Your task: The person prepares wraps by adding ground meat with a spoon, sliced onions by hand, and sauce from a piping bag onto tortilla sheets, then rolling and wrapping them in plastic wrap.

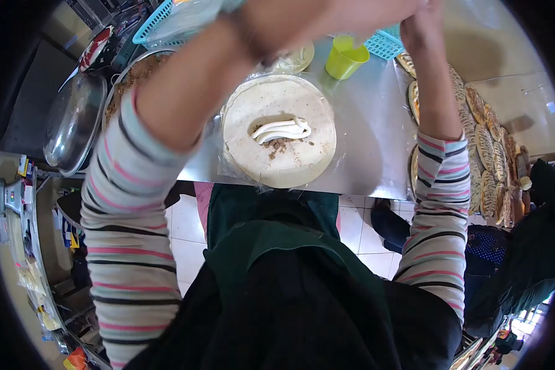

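In the head view, we see both arms stretched forward over a metal table [376, 129]. The left hand [357, 13] reaches across to the right at the top edge, blurred and partly cut off, and meets the right hand [420, 29]; we cannot tell whether either is open, closed or gripping something. Below them, near the table's front edge, we find a round flatbread [277, 169] lying flat on clear plastic, with white cream strips [282, 129] and brown crumbs [276, 150] at its middle. We note a yellow-green cup [347, 60] behind it to the right, just beside a blue basket [385, 43], and topped breads [487, 145] crowded farther right.
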The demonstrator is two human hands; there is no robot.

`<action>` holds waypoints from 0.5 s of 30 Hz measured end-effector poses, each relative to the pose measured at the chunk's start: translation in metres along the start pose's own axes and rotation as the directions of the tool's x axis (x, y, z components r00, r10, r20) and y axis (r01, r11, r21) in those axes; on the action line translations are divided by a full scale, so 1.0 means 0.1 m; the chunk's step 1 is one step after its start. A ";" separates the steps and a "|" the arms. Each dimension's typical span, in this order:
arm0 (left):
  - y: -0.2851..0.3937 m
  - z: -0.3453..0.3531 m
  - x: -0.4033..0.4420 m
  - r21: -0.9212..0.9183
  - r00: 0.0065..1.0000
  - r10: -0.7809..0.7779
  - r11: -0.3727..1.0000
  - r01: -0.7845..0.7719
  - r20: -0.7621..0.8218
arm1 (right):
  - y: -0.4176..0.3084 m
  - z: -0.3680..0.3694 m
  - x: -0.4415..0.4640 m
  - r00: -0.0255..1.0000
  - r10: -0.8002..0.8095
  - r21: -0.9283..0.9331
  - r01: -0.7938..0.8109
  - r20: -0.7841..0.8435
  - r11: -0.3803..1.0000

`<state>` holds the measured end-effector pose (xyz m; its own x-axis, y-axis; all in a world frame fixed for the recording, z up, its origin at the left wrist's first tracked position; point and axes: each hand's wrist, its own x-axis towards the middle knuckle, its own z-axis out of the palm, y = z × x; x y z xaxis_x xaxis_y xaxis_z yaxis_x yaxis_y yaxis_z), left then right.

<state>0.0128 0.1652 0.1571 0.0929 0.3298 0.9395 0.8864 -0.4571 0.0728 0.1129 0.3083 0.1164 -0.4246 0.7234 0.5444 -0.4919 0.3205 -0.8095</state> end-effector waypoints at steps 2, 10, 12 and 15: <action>0.06 -0.23 -0.60 0.102 0.991 0.074 0.993 -0.063 -0.113 | 0.30 -0.10 -0.08 0.999 0.037 -0.126 -0.034 0.016 0.991; 0.89 -1.02 -2.08 0.234 0.714 -0.353 0.936 0.264 0.605 | 0.96 -0.38 -0.49 0.939 0.225 -0.797 0.077 0.259 0.599; 0.89 -1.00 -2.17 0.271 0.725 -0.363 0.930 0.246 0.586 | 0.97 -0.39 -0.50 0.942 0.236 -0.814 0.062 0.239 0.577; 0.90 -0.99 -2.17 0.309 0.739 -0.329 0.936 0.170 0.588 | 1.00 -0.45 -0.54 0.928 0.226 -0.890 0.183 0.297 0.418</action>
<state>0.0277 -0.0298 -0.0071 0.0438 0.8800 0.4730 0.9854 -0.1159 0.1244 0.1208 0.3284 -0.0035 -0.7307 0.5622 0.3873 0.3933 0.8104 -0.4344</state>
